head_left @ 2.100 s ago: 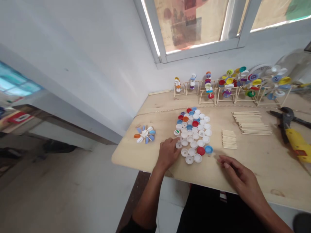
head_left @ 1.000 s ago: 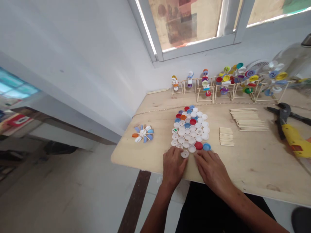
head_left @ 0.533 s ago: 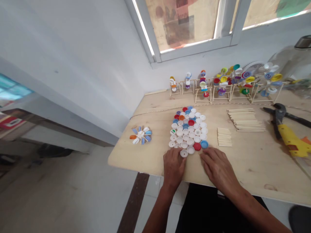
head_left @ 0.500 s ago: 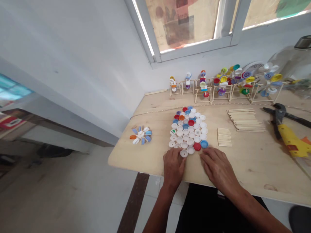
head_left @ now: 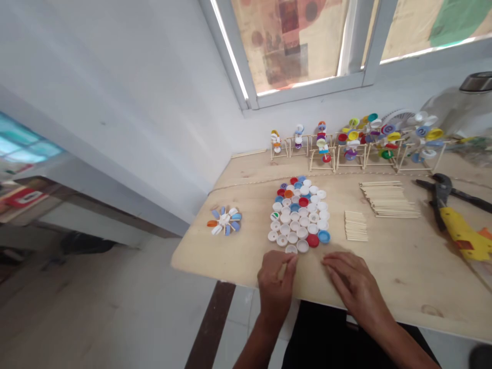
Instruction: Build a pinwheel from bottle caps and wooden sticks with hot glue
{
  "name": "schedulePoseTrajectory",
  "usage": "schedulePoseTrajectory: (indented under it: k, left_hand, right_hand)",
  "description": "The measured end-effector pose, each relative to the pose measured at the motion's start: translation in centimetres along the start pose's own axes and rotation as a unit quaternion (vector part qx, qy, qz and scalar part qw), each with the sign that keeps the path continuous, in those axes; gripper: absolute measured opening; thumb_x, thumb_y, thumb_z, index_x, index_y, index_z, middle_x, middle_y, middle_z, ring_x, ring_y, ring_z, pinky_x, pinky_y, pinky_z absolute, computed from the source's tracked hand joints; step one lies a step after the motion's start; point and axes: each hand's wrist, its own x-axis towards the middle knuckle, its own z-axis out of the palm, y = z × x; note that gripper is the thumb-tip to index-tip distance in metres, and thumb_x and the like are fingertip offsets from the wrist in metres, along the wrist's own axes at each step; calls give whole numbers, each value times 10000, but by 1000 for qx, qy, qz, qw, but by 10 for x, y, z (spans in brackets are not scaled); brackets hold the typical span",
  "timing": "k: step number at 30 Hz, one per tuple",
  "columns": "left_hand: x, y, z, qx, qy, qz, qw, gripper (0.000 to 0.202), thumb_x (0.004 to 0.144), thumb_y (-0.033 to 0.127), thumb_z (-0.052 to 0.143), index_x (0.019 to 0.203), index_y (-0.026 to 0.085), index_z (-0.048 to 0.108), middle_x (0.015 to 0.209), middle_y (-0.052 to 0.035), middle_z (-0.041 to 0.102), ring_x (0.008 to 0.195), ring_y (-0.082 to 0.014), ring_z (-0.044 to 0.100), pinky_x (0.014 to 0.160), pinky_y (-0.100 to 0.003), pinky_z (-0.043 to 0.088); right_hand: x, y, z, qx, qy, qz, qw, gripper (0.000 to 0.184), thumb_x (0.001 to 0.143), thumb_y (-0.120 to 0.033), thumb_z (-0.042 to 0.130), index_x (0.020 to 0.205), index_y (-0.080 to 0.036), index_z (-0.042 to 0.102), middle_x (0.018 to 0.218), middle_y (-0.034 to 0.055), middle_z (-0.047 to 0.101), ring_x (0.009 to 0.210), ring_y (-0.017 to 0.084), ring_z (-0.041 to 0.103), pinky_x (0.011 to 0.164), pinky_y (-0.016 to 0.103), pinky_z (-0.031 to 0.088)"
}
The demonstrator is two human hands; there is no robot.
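Observation:
A cluster of bottle caps [head_left: 294, 225], mostly white with some red, blue and orange ones, lies in front of me on the wooden table. My left hand [head_left: 277, 282] is at the cluster's near end, fingers curled and thumb close to the forefinger, just below a white cap [head_left: 291, 249] that it partly covers. To the right, my right hand [head_left: 351, 282] rests low over the tabletop, its fingers and thumb drawn together, below the blue cap [head_left: 324, 236] and apart from it. Nothing shows in either hand.
A wheel of caps on sticks [head_left: 225, 221] lies left. Short sticks [head_left: 355, 226] and longer sticks [head_left: 390, 199] are on the right, beside pliers [head_left: 440, 192] and a yellow glue gun [head_left: 469, 233]. Several cap wheels on stick frames [head_left: 351, 138] line the back behind a cord [head_left: 249, 183].
Both hands have drawn back toward me from the sides of the cap cluster, and their fingers have closed more. The view has tilted up slightly. The caps keep nearly the same arrangement.

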Motion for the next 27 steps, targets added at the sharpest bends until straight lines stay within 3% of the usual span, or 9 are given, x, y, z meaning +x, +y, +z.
schedulePoseTrajectory:
  k: [4, 6, 10, 14, 16, 18, 21, 24, 27]
  left_hand:
    - [-3, 37, 14, -77, -92, 140, 983, 258, 892, 264, 472, 1069, 218, 654, 1074, -112, 684, 1048, -250, 600, 915, -446, 469]
    - [-1, 50, 22, -122, -156, 178, 964, 308, 878, 323, 483, 1112, 207, 646, 1064, -119, 696, 1046, -265, 604, 951, -470, 447]
    - [9, 60, 30, -265, -234, 107, 929, 379, 906, 368, 422, 1039, 141, 695, 972, -143, 715, 955, -240, 642, 891, -392, 487]
    - [17, 64, 30, -425, -327, -32, 844, 482, 864, 519, 474, 1000, 130, 724, 964, -148, 719, 937, -260, 650, 846, -374, 495]
    - [15, 69, 35, -488, -306, -120, 809, 505, 844, 548, 485, 888, 115, 741, 882, -146, 716, 902, -269, 647, 831, -378, 491]
    - [10, 75, 43, -543, -223, -220, 779, 495, 846, 533, 484, 776, 106, 726, 780, -127, 688, 839, -253, 638, 811, -369, 487]
    - [-1, 85, 60, -597, -121, -331, 721, 433, 861, 495, 487, 802, 123, 700, 748, -83, 645, 783, -209, 621, 798, -337, 485]
    - [-15, 90, 76, -631, -97, -340, 691, 436, 863, 535, 475, 947, 172, 702, 927, -84, 659, 917, -213, 617, 909, -343, 459]
    - [-29, 92, 88, -638, -115, -328, 687, 521, 824, 631, 463, 1072, 231, 688, 1113, -89, 648, 1084, -251, 586, 1011, -392, 414]
  right_hand:
    - [1, -20, 0, 78, -39, 7, 996, 242, 886, -272, 448, 942, -228, 679, 950, 81, 710, 878, 222, 670, 748, 350, 550]
    - [-2, -26, -1, 107, -39, 8, 993, 283, 853, -266, 424, 947, -216, 686, 875, 95, 715, 777, 231, 684, 637, 324, 564]
    - [-12, -31, -13, 117, -41, -8, 992, 325, 824, -255, 400, 921, -209, 707, 844, 105, 714, 760, 240, 684, 593, 312, 558]
    - [-12, -40, -27, 178, -50, 89, 979, 296, 874, -348, 435, 954, -215, 687, 901, 91, 699, 835, 225, 658, 681, 325, 555]
    - [-7, -46, -28, 245, -55, 128, 960, 303, 899, -393, 438, 841, -208, 671, 799, 59, 679, 755, 189, 640, 652, 292, 542]
    - [0, -50, -22, 297, -27, 140, 944, 386, 923, -399, 417, 646, -190, 587, 618, 15, 596, 606, 139, 578, 555, 234, 494]
    - [11, -51, -12, 267, 102, 135, 949, 432, 940, -335, 406, 535, -185, 429, 484, -30, 433, 471, 90, 432, 451, 199, 377]
    - [18, -43, -15, 180, 186, 60, 964, 313, 929, -239, 413, 627, -192, 476, 561, -25, 491, 537, 99, 463, 546, 234, 405]
    - [17, -32, -27, 107, 191, 2, 976, 223, 936, -249, 383, 1030, -208, 582, 998, 63, 638, 954, 194, 580, 843, 371, 454]
